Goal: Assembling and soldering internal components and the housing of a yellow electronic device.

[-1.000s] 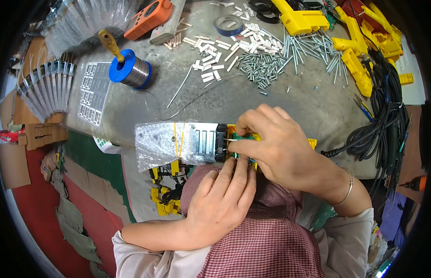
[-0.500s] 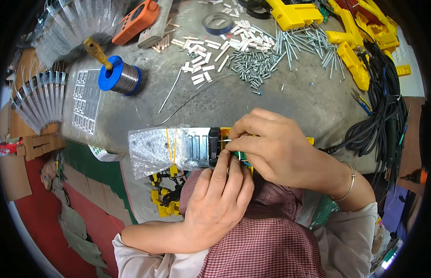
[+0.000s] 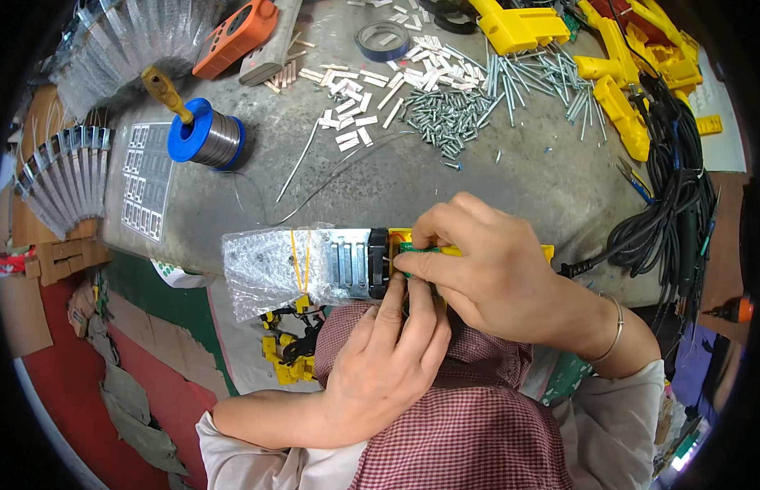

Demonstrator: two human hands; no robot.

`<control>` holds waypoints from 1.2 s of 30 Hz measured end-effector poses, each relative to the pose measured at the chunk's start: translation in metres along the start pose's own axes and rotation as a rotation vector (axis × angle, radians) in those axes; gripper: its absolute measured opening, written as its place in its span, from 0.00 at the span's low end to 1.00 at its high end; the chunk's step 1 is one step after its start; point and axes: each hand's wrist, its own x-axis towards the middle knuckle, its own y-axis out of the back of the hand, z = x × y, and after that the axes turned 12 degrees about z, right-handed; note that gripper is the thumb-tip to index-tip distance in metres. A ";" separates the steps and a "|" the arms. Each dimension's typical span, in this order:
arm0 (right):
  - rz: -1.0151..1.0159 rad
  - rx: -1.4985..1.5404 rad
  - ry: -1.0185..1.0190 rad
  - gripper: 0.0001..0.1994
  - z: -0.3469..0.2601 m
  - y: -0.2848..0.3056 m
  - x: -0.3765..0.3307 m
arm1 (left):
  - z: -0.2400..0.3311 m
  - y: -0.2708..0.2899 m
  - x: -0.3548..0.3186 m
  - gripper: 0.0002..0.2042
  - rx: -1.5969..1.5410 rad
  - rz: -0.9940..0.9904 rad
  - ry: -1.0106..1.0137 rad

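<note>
Gripping a wrapped metal part [image 3: 315,263] with both hands' fingers [image 3: 413,306] (at the table edge [image 3: 192,263]).

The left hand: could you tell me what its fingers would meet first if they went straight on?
The left hand points up the picture; its fingers already touch the yellow-and-green part under the right hand.

Both hands — left hand [image 3: 388,359], right hand [image 3: 486,265] — grip a bubble-wrapped metal part [image 3: 315,263] at the workbench [image 3: 519,180] edge.

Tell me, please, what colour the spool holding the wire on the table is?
The spool is blue, wound with silvery wire; the head view shows it.
</note>
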 end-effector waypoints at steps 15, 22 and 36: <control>0.015 0.103 -0.063 0.08 0.006 -0.002 0.006 | -0.005 -0.006 -0.001 0.17 0.001 0.056 -0.057; -0.077 0.033 -0.036 0.06 0.003 0.002 0.012 | -0.007 -0.010 -0.002 0.16 0.006 0.104 -0.047; -0.112 -0.088 0.092 0.12 -0.004 0.005 0.008 | -0.006 -0.009 -0.003 0.15 0.027 0.106 -0.050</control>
